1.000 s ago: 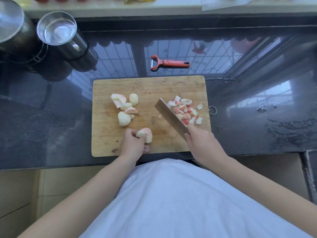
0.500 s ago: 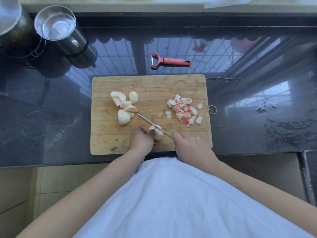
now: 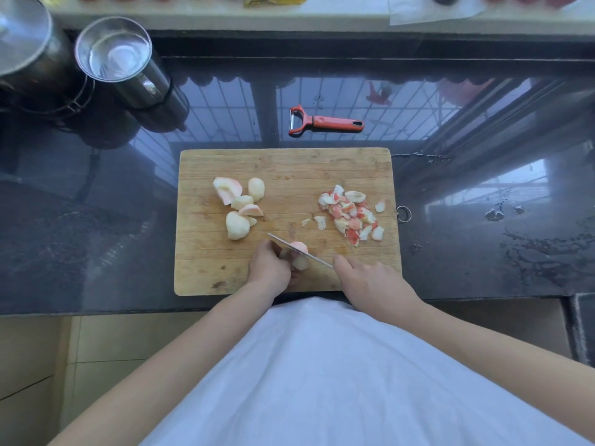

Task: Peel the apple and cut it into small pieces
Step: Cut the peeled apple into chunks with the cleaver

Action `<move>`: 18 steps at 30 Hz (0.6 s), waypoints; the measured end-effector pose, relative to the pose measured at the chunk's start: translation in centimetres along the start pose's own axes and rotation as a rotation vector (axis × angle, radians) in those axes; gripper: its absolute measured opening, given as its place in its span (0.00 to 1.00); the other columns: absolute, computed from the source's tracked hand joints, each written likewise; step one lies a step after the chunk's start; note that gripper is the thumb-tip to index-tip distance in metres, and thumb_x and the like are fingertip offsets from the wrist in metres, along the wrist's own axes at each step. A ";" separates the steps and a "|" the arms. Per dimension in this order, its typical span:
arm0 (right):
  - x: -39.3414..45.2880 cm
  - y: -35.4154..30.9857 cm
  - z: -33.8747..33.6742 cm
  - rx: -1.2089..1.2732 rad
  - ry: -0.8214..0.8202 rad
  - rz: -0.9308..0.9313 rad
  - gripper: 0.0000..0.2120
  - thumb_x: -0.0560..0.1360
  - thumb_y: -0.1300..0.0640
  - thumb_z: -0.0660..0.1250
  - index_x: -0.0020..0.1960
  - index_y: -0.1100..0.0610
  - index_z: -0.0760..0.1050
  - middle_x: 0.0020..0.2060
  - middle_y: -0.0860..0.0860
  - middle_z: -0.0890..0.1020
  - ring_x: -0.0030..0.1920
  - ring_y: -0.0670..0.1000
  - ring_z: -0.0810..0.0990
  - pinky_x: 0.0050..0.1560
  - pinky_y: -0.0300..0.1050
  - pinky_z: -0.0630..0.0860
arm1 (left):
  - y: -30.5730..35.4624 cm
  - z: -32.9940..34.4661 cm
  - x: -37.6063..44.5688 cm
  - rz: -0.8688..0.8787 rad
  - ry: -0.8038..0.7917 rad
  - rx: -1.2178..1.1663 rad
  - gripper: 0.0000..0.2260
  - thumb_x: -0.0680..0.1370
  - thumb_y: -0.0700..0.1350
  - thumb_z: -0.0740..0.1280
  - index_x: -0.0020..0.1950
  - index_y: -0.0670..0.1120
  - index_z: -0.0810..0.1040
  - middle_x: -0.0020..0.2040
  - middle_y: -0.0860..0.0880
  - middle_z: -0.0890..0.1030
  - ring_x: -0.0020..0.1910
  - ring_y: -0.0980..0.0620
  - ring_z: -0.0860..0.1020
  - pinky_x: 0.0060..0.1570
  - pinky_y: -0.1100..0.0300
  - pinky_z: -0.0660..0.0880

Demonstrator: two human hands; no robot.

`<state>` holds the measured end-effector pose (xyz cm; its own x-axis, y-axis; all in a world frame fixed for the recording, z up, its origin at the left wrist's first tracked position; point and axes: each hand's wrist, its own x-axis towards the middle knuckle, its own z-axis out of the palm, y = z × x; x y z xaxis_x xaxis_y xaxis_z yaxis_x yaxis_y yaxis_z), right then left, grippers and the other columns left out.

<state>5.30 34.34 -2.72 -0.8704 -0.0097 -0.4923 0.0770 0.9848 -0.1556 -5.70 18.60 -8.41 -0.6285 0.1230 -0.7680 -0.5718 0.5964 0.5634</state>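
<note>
On the wooden cutting board (image 3: pixel 283 165), my left hand (image 3: pixel 269 268) holds a pale apple chunk (image 3: pixel 300 255) near the board's front edge. My right hand (image 3: pixel 370 284) grips a knife (image 3: pixel 299 249) whose blade stands edge-down through that chunk, its tip pointing back-left. Several larger peeled apple chunks (image 3: pixel 240 207) lie at the board's left middle. A heap of small pink and white cut apple bits (image 3: pixel 352 215) lies at the right.
A red-handled peeler (image 3: pixel 325 123) lies on the dark glossy countertop (image 3: pixel 96 220) behind the board. Two steel pots (image 3: pixel 116 56) stand at the back left. Water spots mark the counter at the right. The counter's front edge runs just below the board.
The knife came from the small bits at the right down onto the chunk held by my left hand. That chunk shifted slightly right, and the blade now sits in it.
</note>
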 end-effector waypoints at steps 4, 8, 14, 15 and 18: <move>0.9 -0.6 0.1 -0.017 0.035 -0.004 0.12 0.73 0.66 0.61 0.48 0.55 0.59 0.36 0.52 0.73 0.27 0.60 0.74 0.23 0.43 0.53 | 0.1 0.1 0.3 -0.014 -0.017 -0.015 0.10 0.80 0.37 0.65 0.60 0.45 0.78 0.53 0.44 0.84 0.41 0.46 0.85 0.27 0.61 0.79; 2.1 -1.1 0.9 0.002 0.076 -0.024 0.09 0.73 0.67 0.62 0.47 0.57 0.64 0.32 0.54 0.73 0.21 0.57 0.70 0.22 0.40 0.51 | 0.2 0.1 0.3 -0.031 -0.036 -0.077 0.14 0.79 0.32 0.63 0.61 0.46 0.78 0.54 0.43 0.84 0.43 0.42 0.86 0.36 0.50 0.85; 3.3 -1.3 0.7 -0.020 0.079 -0.025 0.22 0.68 0.69 0.67 0.46 0.53 0.54 0.32 0.48 0.66 0.22 0.51 0.53 0.22 0.43 0.51 | 0.4 0.1 -0.1 -0.044 -0.014 -0.050 0.09 0.81 0.37 0.63 0.59 0.44 0.79 0.51 0.42 0.84 0.41 0.44 0.86 0.35 0.52 0.85; 3.5 -1.2 0.5 -0.007 0.083 -0.010 0.22 0.70 0.67 0.67 0.47 0.53 0.54 0.32 0.47 0.66 0.23 0.51 0.55 0.22 0.44 0.53 | 0.4 0.0 -0.1 -0.060 -0.019 -0.044 0.08 0.81 0.39 0.64 0.59 0.44 0.79 0.51 0.42 0.85 0.41 0.45 0.86 0.35 0.53 0.85; 2.9 -0.1 0.1 0.137 0.155 0.078 0.18 0.77 0.59 0.64 0.44 0.50 0.54 0.30 0.47 0.67 0.26 0.55 0.65 0.26 0.51 0.67 | 0.9 -0.7 -0.6 -0.115 -0.058 -0.039 0.09 0.82 0.46 0.67 0.58 0.43 0.75 0.48 0.41 0.85 0.42 0.44 0.86 0.38 0.50 0.85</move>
<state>2.82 34.22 -4.26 -0.9228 0.1028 -0.3714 0.2031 0.9488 -0.2420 -6.19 18.54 -7.30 -0.5266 0.1013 -0.8440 -0.6596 0.5777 0.4809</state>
